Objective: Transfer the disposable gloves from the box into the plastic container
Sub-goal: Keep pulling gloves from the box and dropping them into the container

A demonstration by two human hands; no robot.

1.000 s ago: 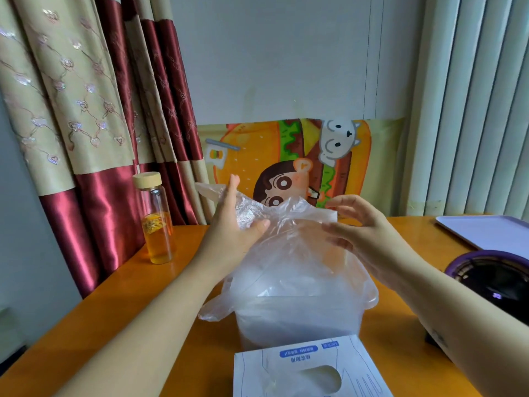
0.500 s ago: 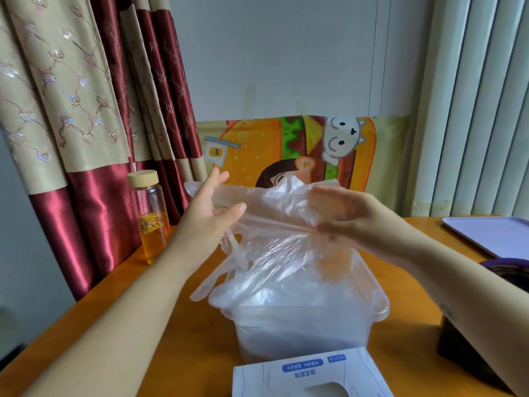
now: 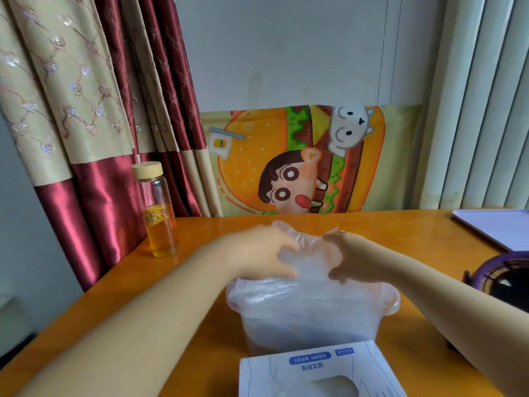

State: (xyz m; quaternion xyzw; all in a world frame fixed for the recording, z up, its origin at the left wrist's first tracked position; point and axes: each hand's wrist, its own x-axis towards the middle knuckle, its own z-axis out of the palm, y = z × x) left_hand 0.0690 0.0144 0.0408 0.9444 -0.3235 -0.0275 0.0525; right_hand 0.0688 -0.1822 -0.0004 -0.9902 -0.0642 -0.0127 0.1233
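Fingers of the left hand and right hand curl round clear, crinkled gloves at the mouth of the frosted container, behind the white box, blue labels blurred beyond reading.

2 bare forearms reach forward and converge. The left hand and right hand face each other, fingers curled, gripping disposable gloves.
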